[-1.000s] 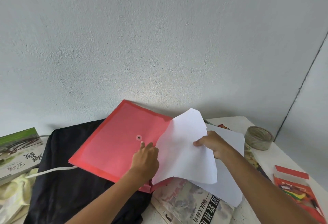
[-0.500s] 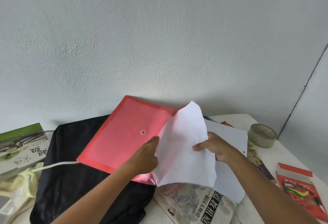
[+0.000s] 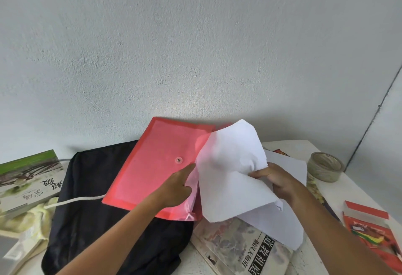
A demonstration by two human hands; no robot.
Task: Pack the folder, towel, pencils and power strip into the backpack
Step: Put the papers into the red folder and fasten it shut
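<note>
While the red folder (image 3: 156, 165) is lying across the black backpack (image 3: 91, 209) on the tabletop (image 3: 289, 146), the left hand (image 3: 176, 187) is reaching flat-fingered into its open mouth, apparently spreading it so paper can enter. The right hand (image 3: 276, 179) is pinching a white sheet (image 3: 228, 165), bowing it toward that opening. The pencil box (image 3: 374, 231) is waiting near the right edge.
</note>
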